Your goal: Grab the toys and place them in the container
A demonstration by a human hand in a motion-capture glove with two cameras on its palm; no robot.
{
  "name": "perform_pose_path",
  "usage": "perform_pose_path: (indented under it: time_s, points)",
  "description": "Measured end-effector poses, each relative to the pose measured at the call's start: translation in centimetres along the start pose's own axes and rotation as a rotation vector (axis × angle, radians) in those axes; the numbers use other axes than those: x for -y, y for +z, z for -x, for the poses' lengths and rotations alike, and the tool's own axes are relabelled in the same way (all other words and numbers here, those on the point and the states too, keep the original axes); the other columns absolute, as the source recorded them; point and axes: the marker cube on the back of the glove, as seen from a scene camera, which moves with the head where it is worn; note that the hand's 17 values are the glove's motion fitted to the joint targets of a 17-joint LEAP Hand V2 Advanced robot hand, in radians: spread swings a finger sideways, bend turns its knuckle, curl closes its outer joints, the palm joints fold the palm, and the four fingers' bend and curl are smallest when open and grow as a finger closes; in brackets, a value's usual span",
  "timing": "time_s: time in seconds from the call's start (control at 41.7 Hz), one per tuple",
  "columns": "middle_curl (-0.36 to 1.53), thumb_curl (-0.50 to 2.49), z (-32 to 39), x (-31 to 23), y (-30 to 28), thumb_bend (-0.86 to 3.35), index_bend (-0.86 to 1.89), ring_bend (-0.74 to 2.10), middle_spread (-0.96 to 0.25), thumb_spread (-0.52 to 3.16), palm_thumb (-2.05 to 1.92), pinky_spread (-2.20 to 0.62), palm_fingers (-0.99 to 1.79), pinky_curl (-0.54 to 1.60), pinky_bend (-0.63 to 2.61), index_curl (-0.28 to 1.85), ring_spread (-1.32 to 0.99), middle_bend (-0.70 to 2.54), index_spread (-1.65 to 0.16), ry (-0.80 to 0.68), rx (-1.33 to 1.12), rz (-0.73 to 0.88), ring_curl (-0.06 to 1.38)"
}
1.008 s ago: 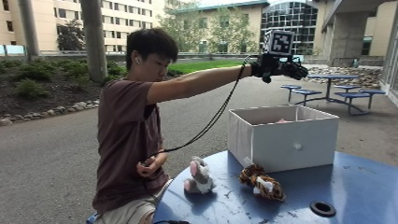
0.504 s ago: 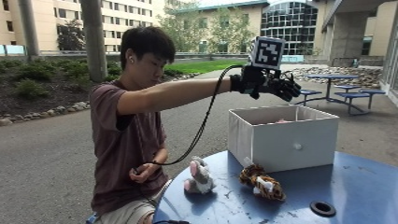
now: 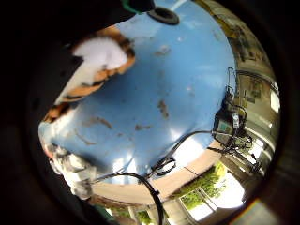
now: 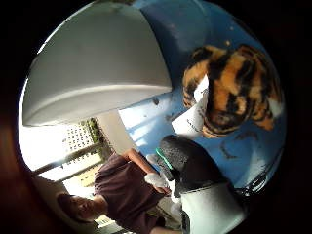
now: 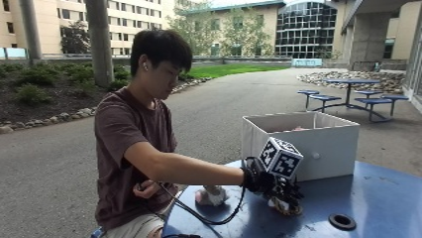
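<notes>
Tiger toy (image 5: 285,207) on blue table (image 5: 369,198), just in front of white box (image 5: 303,144). Gloved right hand (image 5: 267,182) down over tiger toy, seemingly touching; fingers hidden, cannot tell whether apart or clamped. Pale plush (image 5: 211,196) near table edge, left of tiger toy, well short of box.

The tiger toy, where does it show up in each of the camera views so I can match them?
Outside view: the tiger toy lies on the blue table, under the gloved right hand, in front of the white container.
Thumb side palm view: the toy lies on the table beside the container.
Little finger side palm view: the toy lies on the table, partly hidden.
Shared landmark: the blue table.
</notes>
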Motion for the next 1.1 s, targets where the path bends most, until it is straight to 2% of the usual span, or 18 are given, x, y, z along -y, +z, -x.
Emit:
perform_pose_path:
  time_s: [0.072,0.144,0.192,0.24,0.264,0.288,0.456,0.576,0.72,1.103]
  points:
    - [0.3,0.39,-0.2,0.8,1.5,0.08,0.22,0.37,-0.05,1.25,0.29,0.03,0.0,0.33,0.84,0.2,0.0,0.18,-0.24,0.025,-0.086,-0.016,0.34]
    - [0.33,0.43,-0.8,1.2,2.0,0.17,0.38,0.33,-0.12,1.29,0.44,0.0,0.36,0.3,0.81,0.22,-0.02,0.29,-0.24,0.055,-0.143,-0.088,0.3]
    - [0.38,0.45,-1.0,1.5,2.2,0.23,0.52,0.36,-0.15,1.31,0.55,-0.07,0.71,0.25,0.69,0.26,-0.09,0.48,-0.23,0.062,-0.145,-0.147,0.29]
    - [0.4,0.47,-1.0,1.9,2.4,0.28,0.59,0.45,-0.15,1.33,0.63,-0.16,0.99,0.22,0.63,0.27,-0.15,0.56,-0.22,0.066,-0.112,-0.206,0.29]
    - [0.41,0.47,-0.9,2.2,2.5,0.29,0.61,0.45,-0.16,1.33,0.65,-0.18,1.0,0.22,0.61,0.28,-0.16,0.57,-0.21,0.073,-0.09,-0.231,0.29]
    - [0.44,0.49,-0.8,2.4,2.5,0.33,0.7,0.53,-0.17,1.35,0.71,-0.24,1.19,0.23,0.58,0.32,-0.19,0.62,-0.2,0.083,-0.064,-0.254,0.33]
    - [0.56,0.62,-0.5,3.3,1.1,0.38,0.95,0.8,-0.15,1.12,0.89,-0.35,1.45,0.29,0.58,0.47,-0.28,0.92,-0.14,0.157,0.109,-0.321,0.48]
    - [0.61,0.72,-0.1,2.4,-2.0,0.37,0.97,0.99,-0.12,0.89,0.91,-0.38,1.38,0.34,0.68,0.53,-0.28,1.04,-0.13,0.19,0.193,-0.349,0.55]
    - [0.64,0.75,1.5,-0.1,-9.4,0.21,1.04,1.04,-0.16,0.67,0.72,-0.33,1.04,0.4,0.78,0.59,-0.31,1.08,-0.16,0.186,0.165,-0.395,0.59]
    - [0.72,0.86,12.4,-5.3,-31.4,0.1,1.1,1.1,-0.21,0.43,0.64,-0.3,0.85,0.49,0.9,0.76,-0.38,1.19,-0.2,0.216,-0.09,-0.567,0.66]
